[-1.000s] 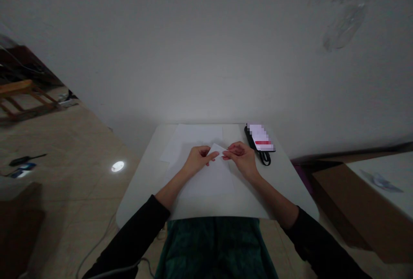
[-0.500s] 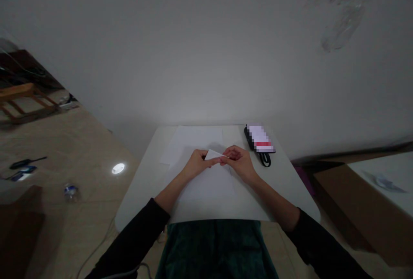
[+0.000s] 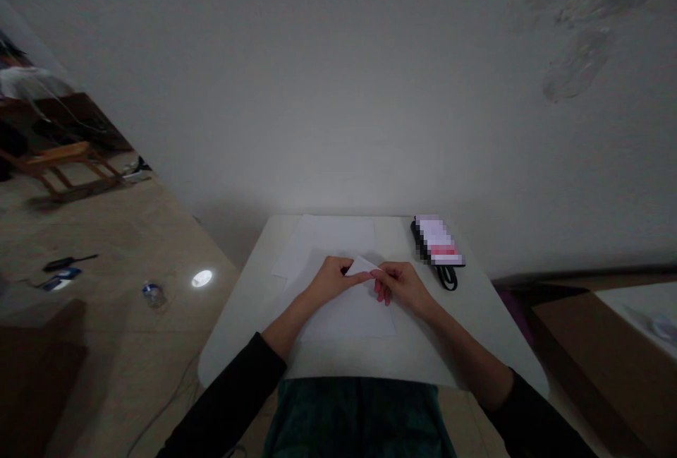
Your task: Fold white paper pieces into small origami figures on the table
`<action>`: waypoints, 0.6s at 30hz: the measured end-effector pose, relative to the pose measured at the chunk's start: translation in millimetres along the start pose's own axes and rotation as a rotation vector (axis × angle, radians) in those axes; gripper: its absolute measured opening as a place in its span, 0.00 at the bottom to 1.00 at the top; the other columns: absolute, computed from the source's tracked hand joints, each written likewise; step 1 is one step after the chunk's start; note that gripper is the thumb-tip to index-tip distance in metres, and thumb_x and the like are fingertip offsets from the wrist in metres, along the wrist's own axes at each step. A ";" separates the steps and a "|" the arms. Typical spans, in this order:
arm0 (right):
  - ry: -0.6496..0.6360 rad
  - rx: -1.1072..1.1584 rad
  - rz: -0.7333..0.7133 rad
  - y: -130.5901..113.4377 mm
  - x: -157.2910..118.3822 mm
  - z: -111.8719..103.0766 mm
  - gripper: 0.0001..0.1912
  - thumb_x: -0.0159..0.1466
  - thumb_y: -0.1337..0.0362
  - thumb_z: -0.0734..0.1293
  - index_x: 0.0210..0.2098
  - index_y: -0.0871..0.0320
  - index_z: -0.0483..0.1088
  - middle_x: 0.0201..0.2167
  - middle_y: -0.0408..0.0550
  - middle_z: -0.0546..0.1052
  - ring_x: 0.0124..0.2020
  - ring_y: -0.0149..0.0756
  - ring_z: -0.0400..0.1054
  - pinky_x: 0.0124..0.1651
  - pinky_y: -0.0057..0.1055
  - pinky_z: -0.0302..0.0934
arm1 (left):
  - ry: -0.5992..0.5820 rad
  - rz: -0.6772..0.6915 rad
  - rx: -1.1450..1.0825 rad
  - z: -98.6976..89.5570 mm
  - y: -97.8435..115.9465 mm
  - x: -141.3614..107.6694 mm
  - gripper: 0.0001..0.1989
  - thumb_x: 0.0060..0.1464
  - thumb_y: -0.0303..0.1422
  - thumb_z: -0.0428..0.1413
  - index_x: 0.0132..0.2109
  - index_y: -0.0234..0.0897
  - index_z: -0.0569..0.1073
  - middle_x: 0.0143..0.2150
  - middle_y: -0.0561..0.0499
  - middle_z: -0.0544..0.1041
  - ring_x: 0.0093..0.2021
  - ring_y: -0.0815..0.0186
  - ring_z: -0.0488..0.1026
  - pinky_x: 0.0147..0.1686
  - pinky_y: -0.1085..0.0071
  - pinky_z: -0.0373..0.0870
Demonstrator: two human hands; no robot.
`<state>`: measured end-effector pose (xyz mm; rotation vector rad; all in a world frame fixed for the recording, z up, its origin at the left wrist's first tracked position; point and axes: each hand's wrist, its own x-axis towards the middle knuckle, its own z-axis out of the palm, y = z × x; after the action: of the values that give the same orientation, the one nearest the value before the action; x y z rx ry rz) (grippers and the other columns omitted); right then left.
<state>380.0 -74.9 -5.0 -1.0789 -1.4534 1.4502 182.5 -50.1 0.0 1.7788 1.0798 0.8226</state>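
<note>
Grip of the left hand point(image 3: 332, 280) pinches the left side of a small white paper piece point(image 3: 362, 264), seemingly mid-crease; continuing calls for even thumb pressure. That piece lies between both hands, above white sheets point(image 3: 343, 318) on the bench point(image 3: 246, 317). Fingertips of the right hand point(image 3: 406, 287) pinch its right end.

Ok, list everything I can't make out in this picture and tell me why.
All in the head view:
Small white paper: lower part hidden by the fingers of the left hand and right hand.
Lower white sheet: partly covered by the left hand and forearm.
Phone screen: blurred into blocks, unreadable.
Bottle on the floor: label too small to read.
Brown-sided, white-topped object: cut off by the right edge.
</note>
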 end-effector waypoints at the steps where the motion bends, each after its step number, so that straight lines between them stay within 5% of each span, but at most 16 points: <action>1: 0.013 0.005 0.003 0.0 0.4 -1.4 0.24 0.57 0.45 0.69 0.22 0.61 0.69 0.14 0.44 0.73 0.12 0.28 0.64 0.15 0.23 0.59 | -0.008 -0.002 0.001 -1.5 -0.8 0.7 0.20 0.47 0.48 0.61 0.26 0.32 0.76 0.19 0.55 0.69 0.20 0.71 0.64 0.20 0.75 0.56; 7: 0.115 0.074 -0.057 3.7 5.2 -14.4 0.23 0.57 0.46 0.69 0.22 0.61 0.71 0.15 0.46 0.74 0.15 0.30 0.68 0.18 0.25 0.63 | 0.059 -0.022 -0.243 -6.9 -2.9 5.2 0.19 0.48 0.45 0.63 0.40 0.37 0.69 0.26 0.52 0.77 0.24 0.68 0.73 0.24 0.75 0.67; 18: 0.237 -0.003 -0.180 -7.1 -1.1 -6.5 0.20 0.61 0.49 0.68 0.25 0.60 0.72 0.18 0.46 0.75 0.17 0.31 0.69 0.21 0.27 0.66 | 0.199 -0.076 -0.370 -10.1 -3.2 9.8 0.17 0.39 0.42 0.68 0.29 0.33 0.74 0.24 0.52 0.76 0.24 0.71 0.71 0.28 0.73 0.67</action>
<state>386.3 -73.8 2.3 -1.0544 -1.3458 1.1538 176.8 -37.1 2.1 1.3614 1.0359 1.0917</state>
